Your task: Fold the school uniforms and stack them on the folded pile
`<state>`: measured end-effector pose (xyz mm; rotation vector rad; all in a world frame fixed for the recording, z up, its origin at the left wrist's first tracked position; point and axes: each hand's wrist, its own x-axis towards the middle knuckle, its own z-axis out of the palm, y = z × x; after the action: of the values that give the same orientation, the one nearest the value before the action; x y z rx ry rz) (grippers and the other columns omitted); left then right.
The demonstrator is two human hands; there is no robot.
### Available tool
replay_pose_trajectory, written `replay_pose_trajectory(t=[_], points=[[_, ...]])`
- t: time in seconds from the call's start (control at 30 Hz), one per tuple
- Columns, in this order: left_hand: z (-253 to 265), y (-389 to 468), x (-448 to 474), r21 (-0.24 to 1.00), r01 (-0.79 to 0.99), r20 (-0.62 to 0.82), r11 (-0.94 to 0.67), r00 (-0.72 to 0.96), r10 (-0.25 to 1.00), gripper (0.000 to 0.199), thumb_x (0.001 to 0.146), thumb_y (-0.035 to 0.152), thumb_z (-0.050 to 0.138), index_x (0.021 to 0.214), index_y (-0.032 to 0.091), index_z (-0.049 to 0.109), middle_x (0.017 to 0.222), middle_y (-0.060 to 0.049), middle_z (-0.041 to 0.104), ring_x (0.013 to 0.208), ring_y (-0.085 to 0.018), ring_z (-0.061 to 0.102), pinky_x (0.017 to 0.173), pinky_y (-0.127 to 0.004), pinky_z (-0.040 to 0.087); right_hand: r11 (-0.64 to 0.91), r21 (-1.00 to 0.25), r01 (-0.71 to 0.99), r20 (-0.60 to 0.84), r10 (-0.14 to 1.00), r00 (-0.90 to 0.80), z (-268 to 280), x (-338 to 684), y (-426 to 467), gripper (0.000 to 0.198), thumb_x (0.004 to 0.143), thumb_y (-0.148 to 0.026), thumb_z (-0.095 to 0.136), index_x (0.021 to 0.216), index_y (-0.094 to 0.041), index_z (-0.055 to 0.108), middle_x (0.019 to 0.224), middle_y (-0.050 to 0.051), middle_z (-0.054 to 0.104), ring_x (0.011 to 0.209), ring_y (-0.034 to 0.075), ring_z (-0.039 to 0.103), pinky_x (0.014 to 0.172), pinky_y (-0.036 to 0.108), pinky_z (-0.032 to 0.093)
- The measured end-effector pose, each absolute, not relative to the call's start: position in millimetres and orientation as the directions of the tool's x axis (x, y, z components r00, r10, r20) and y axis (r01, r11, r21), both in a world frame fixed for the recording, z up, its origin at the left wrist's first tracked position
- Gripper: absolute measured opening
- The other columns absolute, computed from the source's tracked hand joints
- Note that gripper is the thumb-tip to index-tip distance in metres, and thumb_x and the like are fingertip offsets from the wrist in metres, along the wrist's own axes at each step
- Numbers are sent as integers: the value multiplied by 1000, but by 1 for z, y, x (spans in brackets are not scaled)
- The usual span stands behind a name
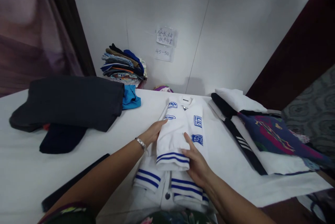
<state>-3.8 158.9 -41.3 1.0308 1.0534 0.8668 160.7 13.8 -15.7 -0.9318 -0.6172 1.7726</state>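
Observation:
A white jacket (pixel 180 126) with blue lettered patches and blue-striped cuffs lies on the white table in front of me, collar pointing away. One sleeve is laid down over its front, the cuff towards me. My left hand (pixel 155 131) grips that sleeve's left edge, thumb on top and the other fingers hidden beneath. On the opposite side, near the cuff, my right hand (pixel 197 164) has the sleeve between thumb and fingers. Below it show more striped edges and a dark snap button (pixel 167 195).
Dark grey clothing (pixel 73 100), a bright blue garment (pixel 131 97) and a navy piece (pixel 62 138) lie at left. A folded stack (pixel 124 64) stands behind the table. More clothes, including a patterned dark garment (pixel 277 133), are heaped at right. Handwritten notes (pixel 164 44) hang on the wall.

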Motion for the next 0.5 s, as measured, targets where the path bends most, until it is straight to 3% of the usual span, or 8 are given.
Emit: replay_pose_trajectory(t=[0.13, 0.27, 0.37, 0.5], points=[[-46, 162, -17, 981, 51, -192, 188, 107, 975, 37, 81, 25, 55, 115, 12, 61, 104, -11, 73, 97, -24, 68, 87, -37, 54, -477, -803, -358, -346, 862, -371, -29, 164, 4, 107, 70, -25, 76, 152, -37, 9, 81, -5, 65, 72, 16, 66, 66, 31, 56], [-61, 158, -33, 948, 213, -258, 238, 73, 963, 25, 71, 22, 63, 93, 11, 67, 93, -10, 75, 96, -28, 67, 82, -37, 54, -509, -861, 5, -414, 694, -588, -38, 176, 4, 107, 69, -35, 78, 153, -26, 12, 79, 0, 66, 77, 21, 69, 53, 30, 55], [-68, 152, -38, 936, 220, -306, 275, 121, 944, 30, 73, 29, 62, 96, 10, 65, 94, -11, 75, 89, -27, 69, 75, -35, 55, -342, -926, 162, -365, 694, -621, -35, 181, 19, 83, 74, -44, 73, 145, -17, 38, 82, 7, 70, 70, 20, 69, 52, 28, 53], [-65, 146, -37, 937, 229, -303, 265, 152, 941, 43, 75, 31, 62, 112, 11, 59, 112, -13, 71, 92, -24, 69, 74, -31, 55, 80, -975, 206, -1, 931, -366, -32, 188, 78, 52, 81, -43, 63, 129, -22, 57, 96, 8, 71, 81, 19, 66, 64, 31, 54]])
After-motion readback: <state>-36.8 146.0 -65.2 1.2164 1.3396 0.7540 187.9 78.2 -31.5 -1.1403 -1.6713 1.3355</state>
